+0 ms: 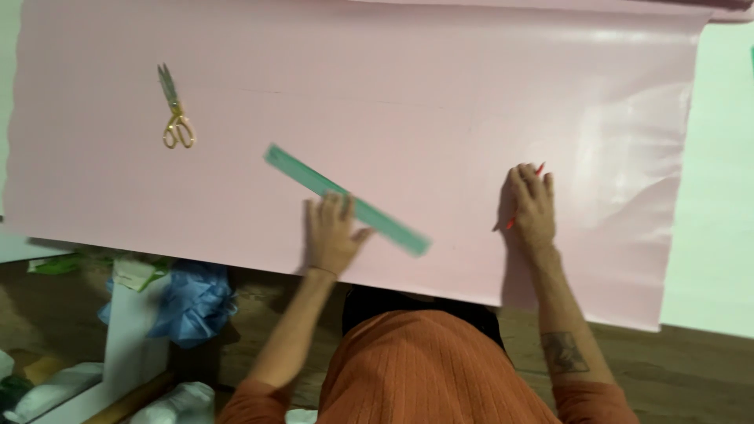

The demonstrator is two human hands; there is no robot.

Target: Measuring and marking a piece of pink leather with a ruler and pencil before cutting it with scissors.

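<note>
Pink paper (393, 102) covers the table, its near edge hanging over the front. The left hand (331, 234) presses flat, fingers spread, on a green ruler (345, 199) lying slantwise across the sheet, while the right hand (532, 207), well apart, is closed on a red pencil (539, 169). Gold scissors (176, 110) lie far left on the paper.

Both arms are reaching forward; the left hand (331, 234) is pressing down flat with fingers spread, the right hand (532, 206) is curling closed, palm down.
</note>
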